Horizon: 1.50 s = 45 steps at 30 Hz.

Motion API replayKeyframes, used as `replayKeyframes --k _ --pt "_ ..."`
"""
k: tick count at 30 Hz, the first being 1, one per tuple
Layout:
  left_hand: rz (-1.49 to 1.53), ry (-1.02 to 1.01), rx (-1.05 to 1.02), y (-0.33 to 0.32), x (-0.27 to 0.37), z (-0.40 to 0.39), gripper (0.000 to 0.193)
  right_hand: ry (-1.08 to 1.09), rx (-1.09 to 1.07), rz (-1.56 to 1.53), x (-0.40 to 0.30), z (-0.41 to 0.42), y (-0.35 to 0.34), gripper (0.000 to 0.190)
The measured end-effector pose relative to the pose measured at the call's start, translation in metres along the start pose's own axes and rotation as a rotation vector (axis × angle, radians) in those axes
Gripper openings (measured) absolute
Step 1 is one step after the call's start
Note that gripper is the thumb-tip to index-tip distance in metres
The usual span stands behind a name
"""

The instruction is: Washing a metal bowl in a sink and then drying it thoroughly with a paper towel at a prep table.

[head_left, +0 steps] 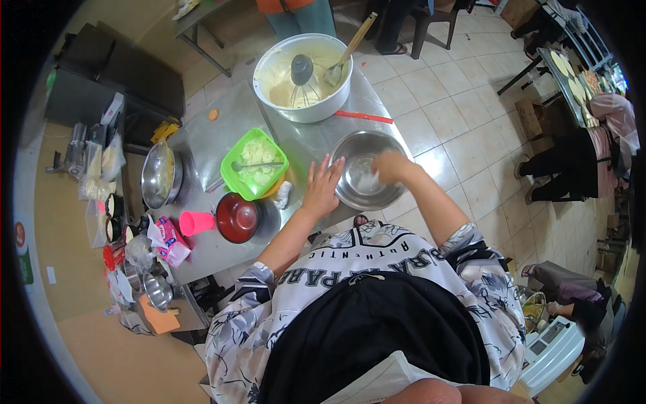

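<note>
A wide stainless steel bowl (347, 194) sits near the table's edge before me. My left hand (323, 189) lies flat against its left rim, fingers spread. Inside the bowl is my right hand (389, 167), blurred, its fingers closed on a white wad (371, 182) that looks like tissue. Left of my left hand, a crumpled white wad (283, 194) lies on the table. Beside it stands a lime-green plastic tub (228, 164) holding a pale creamy mass and a metal spoon (257, 165).
On the metal table (202, 257) stand a large batter-smeared pot (308, 115) with whisk and spatula, a red strip (363, 117), a dark bowl (237, 217), a pink cup (197, 223), a tissue pack (171, 242) and another steel bowl (150, 174). People work at the right.
</note>
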<state>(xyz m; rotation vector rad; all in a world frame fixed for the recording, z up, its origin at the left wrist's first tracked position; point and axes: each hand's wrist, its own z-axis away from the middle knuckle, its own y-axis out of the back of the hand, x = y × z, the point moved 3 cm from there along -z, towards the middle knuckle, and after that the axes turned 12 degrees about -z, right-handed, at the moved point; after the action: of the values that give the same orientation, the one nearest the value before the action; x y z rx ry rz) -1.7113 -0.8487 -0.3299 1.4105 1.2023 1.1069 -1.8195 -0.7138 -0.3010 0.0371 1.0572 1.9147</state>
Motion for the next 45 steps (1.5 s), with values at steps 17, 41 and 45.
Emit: replayKeyframes --k 17,41,45 --pt "0.553 0.006 0.268 0.043 0.003 -0.029 0.008 0.57 0.837 -1.592 0.022 0.054 0.026 0.023" --pt "1.391 0.605 0.211 0.098 0.024 -0.045 0.028 0.285 1.016 -0.358 -0.048 0.101 0.092 0.047" --pt "1.754 0.684 0.243 0.106 0.024 -0.042 0.032 0.305 0.745 -0.638 -0.023 0.107 0.107 0.05"
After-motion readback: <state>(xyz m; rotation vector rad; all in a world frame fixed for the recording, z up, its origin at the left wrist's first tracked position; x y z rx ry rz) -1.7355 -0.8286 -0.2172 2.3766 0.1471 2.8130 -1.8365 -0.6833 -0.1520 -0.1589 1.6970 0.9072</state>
